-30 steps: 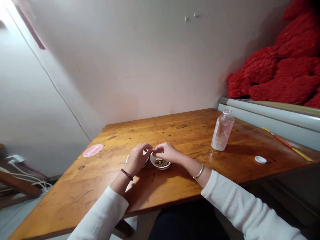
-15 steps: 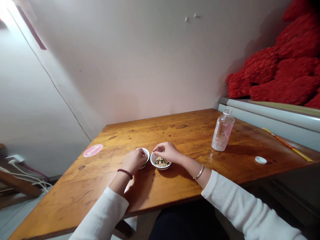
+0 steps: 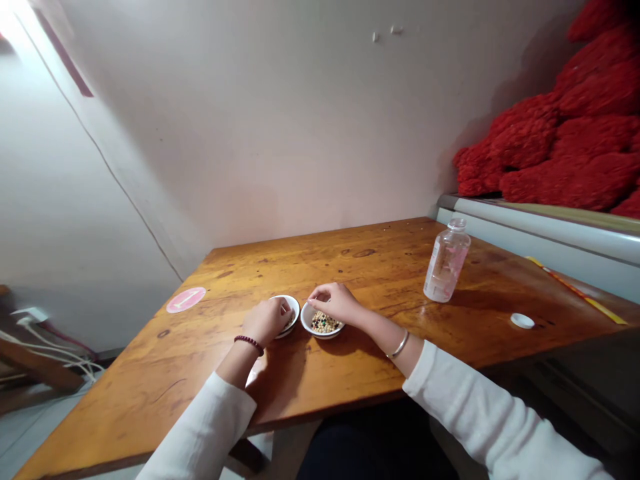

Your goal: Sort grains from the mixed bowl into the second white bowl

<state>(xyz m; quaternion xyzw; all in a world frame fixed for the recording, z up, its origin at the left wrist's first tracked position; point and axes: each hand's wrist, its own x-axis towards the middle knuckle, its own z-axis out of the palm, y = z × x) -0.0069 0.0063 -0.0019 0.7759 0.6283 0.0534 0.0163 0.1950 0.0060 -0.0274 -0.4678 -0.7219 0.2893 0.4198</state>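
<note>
Two small white bowls stand side by side on the wooden table. The right bowl [image 3: 309,325] holds many small beads [image 3: 325,323], mostly cream with some black, green and red. Above its far rim is my right hand [image 3: 336,303], thumb and forefinger pinched together near the rim's left side; whatever is between them is too small to see. My left hand [image 3: 267,320] covers much of the left bowl [image 3: 296,305], its fingers curled down into it. Those fingertips are mostly hidden, as is most of what lies in that bowl.
An uncapped clear plastic bottle [image 3: 447,261] stands at the right, with a white cap [image 3: 522,321] near it. A yellow-red strip [image 3: 575,289] lies along the right edge. A pink round sticker [image 3: 186,300] marked 1 is at the left. A wall [image 3: 310,133] rises behind the table.
My right hand has shifted very slightly over its bowl, and my left hand a little to the left. The bowls, bottle and cap stay in place.
</note>
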